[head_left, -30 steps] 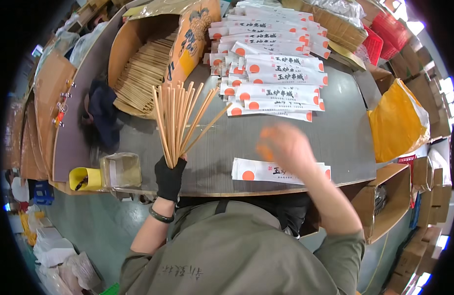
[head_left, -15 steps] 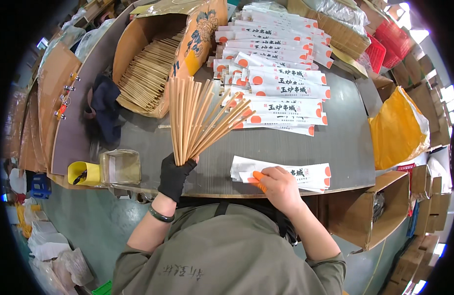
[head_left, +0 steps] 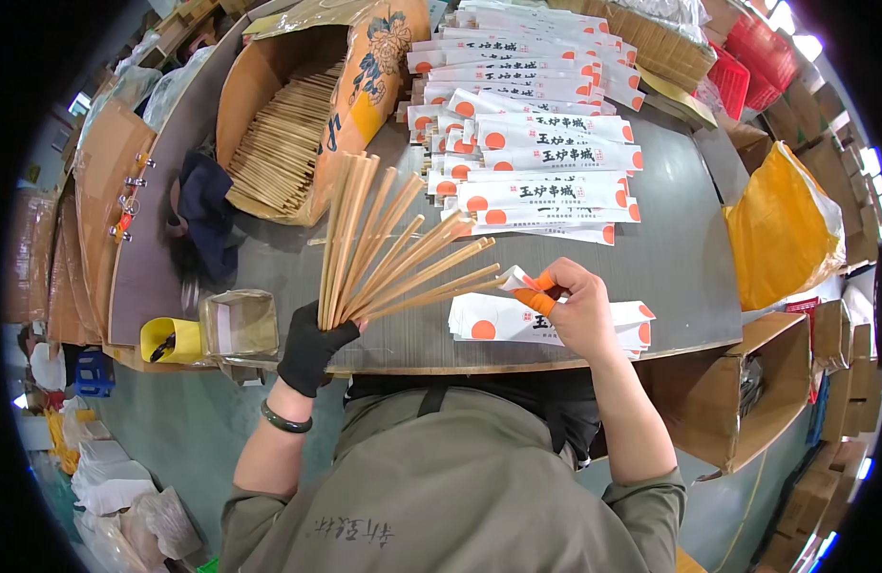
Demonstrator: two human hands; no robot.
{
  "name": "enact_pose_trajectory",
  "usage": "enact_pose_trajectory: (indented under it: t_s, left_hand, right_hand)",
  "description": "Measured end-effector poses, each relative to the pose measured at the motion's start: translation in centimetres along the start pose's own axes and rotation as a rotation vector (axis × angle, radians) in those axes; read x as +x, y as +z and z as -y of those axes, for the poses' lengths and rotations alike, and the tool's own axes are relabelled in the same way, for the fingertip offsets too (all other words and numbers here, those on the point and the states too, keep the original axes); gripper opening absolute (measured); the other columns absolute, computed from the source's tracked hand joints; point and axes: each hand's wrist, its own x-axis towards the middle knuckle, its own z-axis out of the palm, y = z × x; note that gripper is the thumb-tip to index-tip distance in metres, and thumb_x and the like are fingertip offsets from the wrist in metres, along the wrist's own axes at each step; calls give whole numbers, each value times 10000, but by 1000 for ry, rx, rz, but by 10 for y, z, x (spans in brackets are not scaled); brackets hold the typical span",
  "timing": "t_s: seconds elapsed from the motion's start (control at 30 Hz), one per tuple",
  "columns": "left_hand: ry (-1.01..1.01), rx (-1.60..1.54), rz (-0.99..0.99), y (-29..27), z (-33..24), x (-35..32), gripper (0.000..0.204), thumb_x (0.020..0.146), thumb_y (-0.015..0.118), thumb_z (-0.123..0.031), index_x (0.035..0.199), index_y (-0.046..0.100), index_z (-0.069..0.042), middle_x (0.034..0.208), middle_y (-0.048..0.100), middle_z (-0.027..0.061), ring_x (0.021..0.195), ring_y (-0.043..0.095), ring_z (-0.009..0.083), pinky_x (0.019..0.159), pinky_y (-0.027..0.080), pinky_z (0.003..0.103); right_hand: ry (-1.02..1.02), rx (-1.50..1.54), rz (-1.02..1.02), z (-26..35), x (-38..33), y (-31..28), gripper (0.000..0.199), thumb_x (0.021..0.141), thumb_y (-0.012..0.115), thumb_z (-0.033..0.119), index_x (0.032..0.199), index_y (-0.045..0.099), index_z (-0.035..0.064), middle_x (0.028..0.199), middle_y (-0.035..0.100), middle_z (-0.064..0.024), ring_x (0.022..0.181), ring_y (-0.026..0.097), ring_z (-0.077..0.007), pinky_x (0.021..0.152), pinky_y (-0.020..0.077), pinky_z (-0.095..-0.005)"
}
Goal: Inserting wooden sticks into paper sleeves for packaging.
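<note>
My left hand (head_left: 315, 350), in a black fingerless glove, is closed round the lower ends of a fanned bundle of wooden chopsticks (head_left: 365, 244). To the right, my right hand (head_left: 582, 310) wears orange finger covers and pinches the end of a white paper chopstick sleeve (head_left: 514, 277). That end meets the tips of the rightmost chopsticks; whether they are inside cannot be made out. Below it, near the table's front edge, lies a small stack of flat sleeves (head_left: 479, 318) with red dots. Farther back are many overlapping sleeves (head_left: 556, 158), in a long pile.
An open cardboard box (head_left: 233, 115) full of chopsticks lies at the back left, beside dark cloth (head_left: 207, 205). A yellow cup (head_left: 174, 341) and a taped small box (head_left: 239, 323) stand front left. At right are a yellow sack (head_left: 785, 229) and an open carton (head_left: 737, 392).
My right hand has risen from the small stack with a sleeve end and moved up to the chopstick tips. The bundle in my left hand has fanned wider and tilted right.
</note>
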Motion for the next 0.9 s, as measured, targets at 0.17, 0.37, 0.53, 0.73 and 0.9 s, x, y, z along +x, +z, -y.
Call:
enact_pose_trajectory:
  t_s: [0.17,0.37,0.53,0.73,0.9]
  left_hand:
    - [225,306,78,-18,-10,7,276,761,769,-126,973,684,28,845,710,96,733,640,133,704,510,289]
    - [269,357,129,-15,-13,15,341,754,783,-155,1019,670,27,857,702,79,759,635,125,698,522,294]
    - [166,30,99,25,-15,26,288,849,714,-223,1013,672,10,912,694,71,831,625,123,763,502,285]
    - [30,-438,50,83,-21,28,253,901,677,-241,986,659,-3,930,693,66,797,638,139,734,520,290]
    - [254,63,-279,49,12,41,228,883,705,-225,951,678,-9,757,670,29,660,594,82,610,476,236]
  right_hand:
    - [-233,-235,90,9,-8,-6,166,759,797,95,791,667,-3,695,534,-37,609,516,-144,563,429,-292]
    - [-596,-397,-10,5,-7,5,169,723,800,132,795,690,25,712,556,-54,662,537,-236,569,450,-347]
    - [-832,-512,-51,9,3,30,127,719,769,136,733,662,69,725,568,-35,688,550,-217,595,461,-354]
    - [-828,-677,-71,2,8,44,291,722,711,120,1004,663,65,914,579,-51,871,567,-247,741,449,-385]
    - [-758,-917,198,-21,-36,34,359,729,686,86,1055,597,-36,925,549,-84,904,571,-237,754,492,-345]
